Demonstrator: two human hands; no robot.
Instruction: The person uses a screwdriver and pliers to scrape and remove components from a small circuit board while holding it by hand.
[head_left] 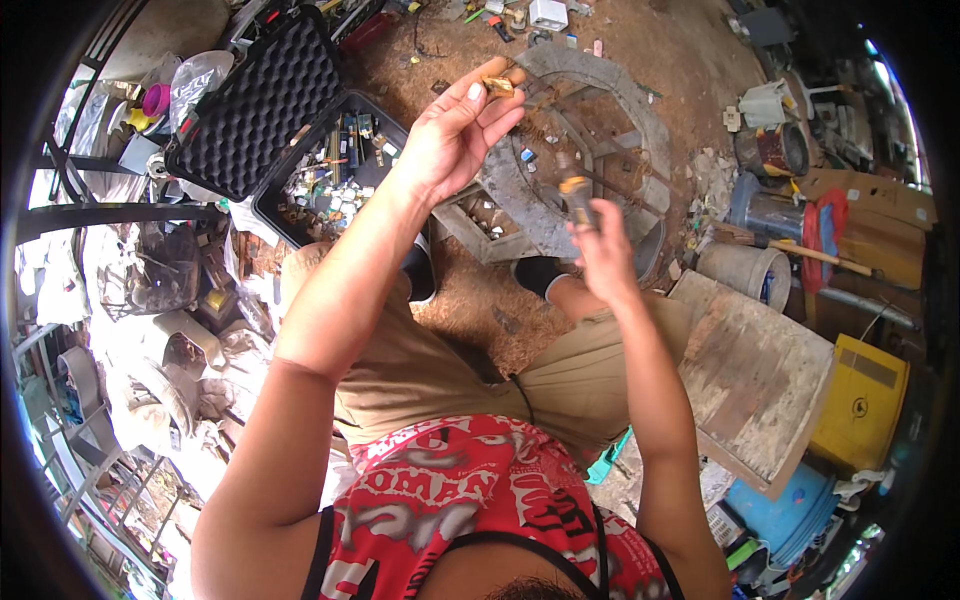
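My left hand (462,128) is raised at the upper middle, thumb and fingers pinched on a small shiny gold-coloured metal piece (498,86). Lower and to the right, my right hand (606,254) grips a hand tool with a dark, yellow-banded handle (578,200). Its far end is blurred, so its exact kind cannot be made out. Beneath both hands lies a grey many-sided frame (640,105) with crossbars, flat on the ground. A small blue-and-white bit (528,155) lies on it. The tool is apart from the gold-coloured piece.
Left of my feet lies an opened black case (255,110) with foam in its lid and many small parts inside. A worn wooden board (755,370) sits on my right, beside a yellow box (860,405), a blue container (785,510) and a whitish bucket (745,272). Clutter lines the left.
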